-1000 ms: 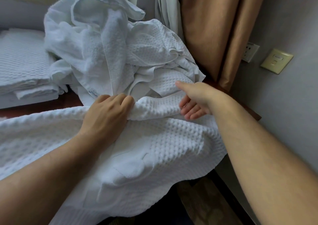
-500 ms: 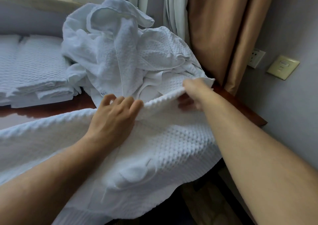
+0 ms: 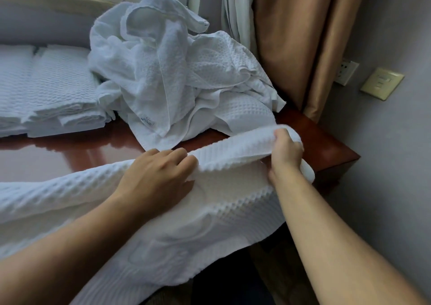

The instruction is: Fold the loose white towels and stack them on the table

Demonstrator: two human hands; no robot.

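Head view: we have one waffle towel (image 3: 210, 223) spread over the near worktop (image 3: 70, 150), and much of it hangs off the front edge below our wrists.
Left hand (image 3: 158, 176): fingers (image 3: 179, 155) curled down on the towel's raised far edge, pinching it.
Right hand (image 3: 285, 150): fingers (image 3: 282, 134) wrapped tight round the bunched end of that same edge, lifted just clear of the wood.
Heap (image 3: 163, 71): loose towels lie just beyond the fingers, with a strip of bare wood between.
Stack (image 3: 46, 90): folded towels sit beyond and to the left of the left fingers.
Risk, overhang: if either grip slackens, we judge the hanging weight could drag the towel to the floor.
Risk, crooked fold: the end under the right fingers is rolled, not flat, so a fold taken from it would likely come out skewed.
Risk, snag: pushing the edge away from us could catch the heap's nearest flap and pull loose towels along.
Risk, side drop: the right fingers work close to the worktop's right end, where cloth may slip off.
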